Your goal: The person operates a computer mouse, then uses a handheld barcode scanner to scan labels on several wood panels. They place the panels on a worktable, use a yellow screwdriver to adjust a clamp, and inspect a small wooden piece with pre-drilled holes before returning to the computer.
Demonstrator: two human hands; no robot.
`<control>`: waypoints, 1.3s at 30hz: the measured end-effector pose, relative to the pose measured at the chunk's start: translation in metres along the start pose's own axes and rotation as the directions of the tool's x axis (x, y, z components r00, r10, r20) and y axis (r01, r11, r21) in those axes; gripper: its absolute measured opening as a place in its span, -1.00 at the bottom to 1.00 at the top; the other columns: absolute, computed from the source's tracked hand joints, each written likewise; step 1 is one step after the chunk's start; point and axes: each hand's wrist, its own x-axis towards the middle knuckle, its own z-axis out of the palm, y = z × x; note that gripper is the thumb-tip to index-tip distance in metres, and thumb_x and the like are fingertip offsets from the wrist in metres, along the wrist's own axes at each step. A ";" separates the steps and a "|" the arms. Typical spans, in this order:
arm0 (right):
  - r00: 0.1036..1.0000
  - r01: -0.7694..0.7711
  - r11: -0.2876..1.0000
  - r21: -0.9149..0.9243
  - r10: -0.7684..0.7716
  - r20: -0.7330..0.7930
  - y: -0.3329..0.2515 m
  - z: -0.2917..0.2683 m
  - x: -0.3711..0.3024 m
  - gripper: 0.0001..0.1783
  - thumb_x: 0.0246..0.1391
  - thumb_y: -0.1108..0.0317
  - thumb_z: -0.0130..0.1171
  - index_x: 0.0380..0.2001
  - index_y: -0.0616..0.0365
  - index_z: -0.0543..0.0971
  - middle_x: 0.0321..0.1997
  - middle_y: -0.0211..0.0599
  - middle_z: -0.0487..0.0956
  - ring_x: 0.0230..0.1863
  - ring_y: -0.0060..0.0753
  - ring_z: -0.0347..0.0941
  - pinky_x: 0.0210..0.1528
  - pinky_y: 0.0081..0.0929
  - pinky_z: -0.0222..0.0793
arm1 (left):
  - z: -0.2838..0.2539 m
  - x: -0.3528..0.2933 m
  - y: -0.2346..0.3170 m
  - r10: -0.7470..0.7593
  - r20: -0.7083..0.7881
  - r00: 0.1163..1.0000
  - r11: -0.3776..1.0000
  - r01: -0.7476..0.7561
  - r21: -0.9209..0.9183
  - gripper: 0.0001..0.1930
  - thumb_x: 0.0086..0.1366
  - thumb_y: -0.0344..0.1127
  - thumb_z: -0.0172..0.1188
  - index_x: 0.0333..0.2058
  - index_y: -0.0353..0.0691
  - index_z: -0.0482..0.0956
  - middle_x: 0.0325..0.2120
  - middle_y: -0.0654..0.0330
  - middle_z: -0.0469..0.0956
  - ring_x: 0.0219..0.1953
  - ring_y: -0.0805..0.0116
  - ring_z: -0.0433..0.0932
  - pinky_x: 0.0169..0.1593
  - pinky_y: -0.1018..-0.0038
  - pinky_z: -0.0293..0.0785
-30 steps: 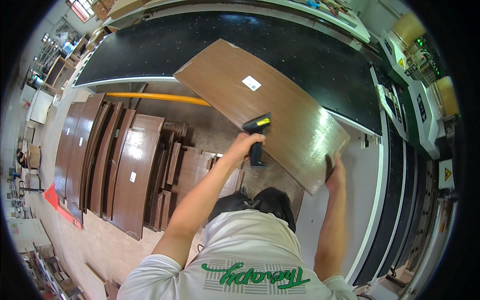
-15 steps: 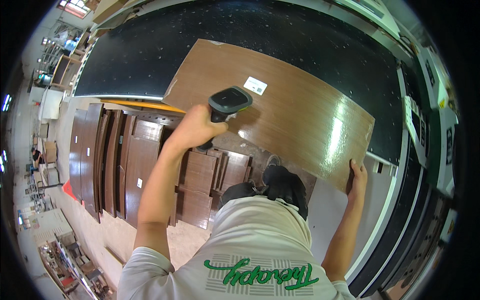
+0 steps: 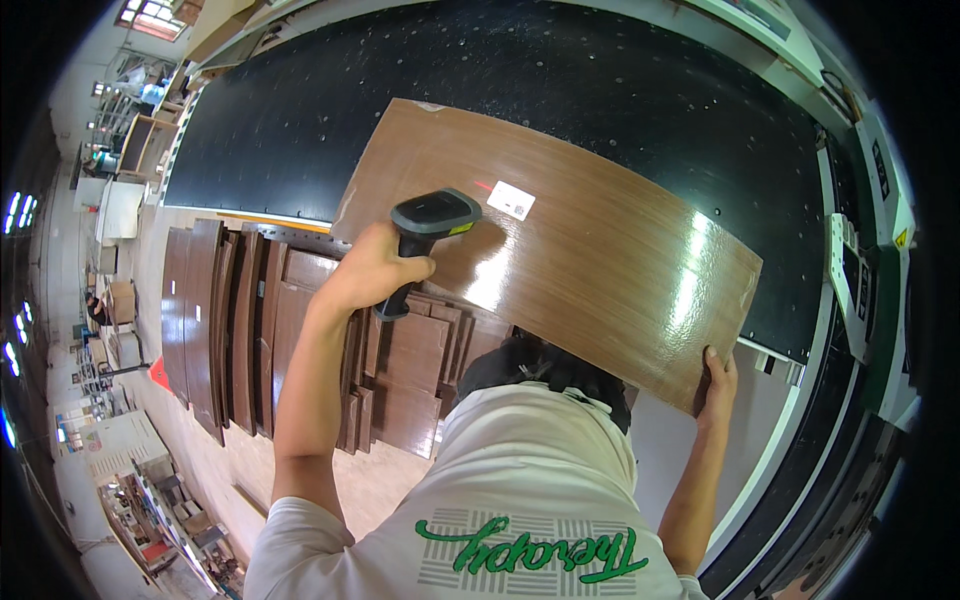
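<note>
My left hand [image 3: 372,268] is wrapped round the grip of a black barcode scanner [image 3: 436,208], held above the left part of a brown wood-grain panel [image 3: 590,220]. A white label [image 3: 511,200] with a small printed code lies stuck on the panel, just right of the scanner's head. A short red light line shows at the label's left edge. My right hand [image 3: 717,385] grips the panel's near right corner, thumb on top and fingers hidden beneath. The panel rests partly over a black machine table [image 3: 300,140] and juts out toward my body.
Several brown panels [image 3: 205,330] stand in stacks on the left, some bearing white labels. A machine with a white control box [image 3: 848,285] runs along the right side. Far left, a person [image 3: 98,310] is by some boxes and benches. An orange-red object [image 3: 160,374] sits beside the stacks.
My left hand has shifted the scanner slightly left and down, away from the label. A red light line now shows by the label. My right hand keeps its hold on the panel's corner.
</note>
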 end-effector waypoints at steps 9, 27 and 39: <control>0.999 0.022 0.997 -0.078 -0.026 -0.046 -0.004 0.006 -0.003 -0.45 0.30 0.26 0.24 0.25 0.33 0.43 0.14 -0.18 0.60 0.11 -0.28 0.56 0.25 -0.32 0.39 | -0.010 0.001 -0.014 0.028 0.059 0.998 0.997 -0.024 -0.068 -0.70 0.06 -0.33 0.33 -0.29 -0.47 0.59 -0.53 0.23 0.51 -0.40 0.46 0.45 -0.29 0.38 0.46; 0.978 0.050 0.751 -0.658 -0.169 -0.119 0.149 0.040 0.063 -0.65 0.30 0.10 0.28 -0.09 0.18 0.61 -0.29 -0.34 0.66 -0.33 -0.46 0.62 -0.33 -0.52 0.47 | 0.105 -0.043 -0.119 -0.392 -0.045 0.919 0.498 0.172 -0.850 -0.63 0.23 -0.05 0.33 -0.23 -0.28 0.68 -0.59 0.30 0.55 -0.69 0.49 0.46 -0.70 0.58 0.24; 0.768 0.397 0.900 0.180 -0.218 -0.602 0.127 -0.056 0.062 -0.62 0.41 0.05 0.09 -0.07 0.19 0.55 -0.18 -0.21 0.64 -0.28 -0.21 0.61 -0.27 -0.23 0.65 | -0.018 -0.002 -0.227 -0.526 -0.444 0.725 0.599 -0.055 -0.799 -0.64 0.17 -0.01 0.37 -0.39 -0.24 0.64 -0.52 0.23 0.57 -0.54 0.40 0.50 -0.44 0.46 0.38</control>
